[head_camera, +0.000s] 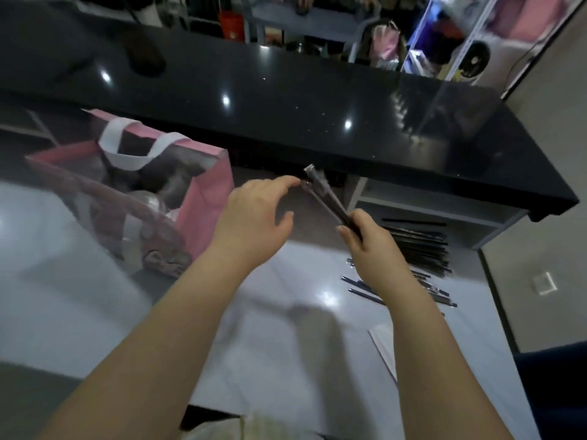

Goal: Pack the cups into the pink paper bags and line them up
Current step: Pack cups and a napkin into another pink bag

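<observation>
R hand (368,239) grips a thin bundle of straws (324,195) by the lower end. They're dark sticks in clear crinkly wrap, long axis slanting up and away to the left, tips toward the black counter (286,106). L hand (254,217) is loose, fingers spread, w/ the index tip touching the bundle's top end and the thumb well apart. The pink bag (206,198) stands on the white table (286,328) left of both hands. It's matte paper w/ flat white handles (127,144), mouth open upward, and a clear dome-lidded cup (149,198) sits inside, blurred. A pile of spare straws (419,246) lies flat to the right, just behind the R wrist. The counter is glossy and speckled.
</observation>
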Demonstrator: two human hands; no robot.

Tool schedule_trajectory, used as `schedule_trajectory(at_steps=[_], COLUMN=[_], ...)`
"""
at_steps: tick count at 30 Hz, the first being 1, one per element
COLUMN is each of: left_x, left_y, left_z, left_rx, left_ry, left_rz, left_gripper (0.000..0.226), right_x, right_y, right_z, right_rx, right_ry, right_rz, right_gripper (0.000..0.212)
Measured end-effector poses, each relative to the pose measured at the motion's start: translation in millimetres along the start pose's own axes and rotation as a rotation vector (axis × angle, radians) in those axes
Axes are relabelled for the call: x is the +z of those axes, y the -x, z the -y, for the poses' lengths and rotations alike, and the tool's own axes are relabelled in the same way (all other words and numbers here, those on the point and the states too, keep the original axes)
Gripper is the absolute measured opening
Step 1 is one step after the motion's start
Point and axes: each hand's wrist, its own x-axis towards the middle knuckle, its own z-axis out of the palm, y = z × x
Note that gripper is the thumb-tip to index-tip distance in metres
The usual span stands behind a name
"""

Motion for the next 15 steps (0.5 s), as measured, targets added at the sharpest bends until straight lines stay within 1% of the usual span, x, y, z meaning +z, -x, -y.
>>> schedule_trajectory(at_steps=[4, 7, 9, 11, 13, 15], left_x=[-51.7, -92.7, -119.2, -143.8, -163.8, -178.9], left_y=[-7.8, -11.0, -11.5, -11.5, -11.1, -12.5], left_z=[33.0, 69.5, 99.4, 133.6, 167.0, 195.0], left_rx=[0.008, -0.02, -0.062, -0.131, -0.189, -0.206], left_ry=[-0.087, -0.072, -0.053, -0.042, -0.027, 0.003], left_rz=[-0.03, -0.066, -0.074, -0.045, -0.021, -0.006], left_gripper=[0.04, 0.037, 0.036, 0.037, 0.037, 0.035], right_x=[4.5, 16.9, 28.7, 41.5, 55.6, 72.7], right_y=[-22.7, -41.4, -53.8, -66.1, -78.9, -92.3], right_z=[47.5, 88.9, 119.8, 154.1, 188.3, 221.0], right_rx=[-0.051, -0.073, -0.078, -0.091, -0.12, -0.158], right_ry=[-0.043, -0.108, -0.209, -0.36, -0.476, -0.553], right_rz=[-0.022, -0.052, -0.083, -0.092, -0.082, -0.05], right_gripper=[0.017, 0.018, 0.019, 0.021, 0.018, 0.015])
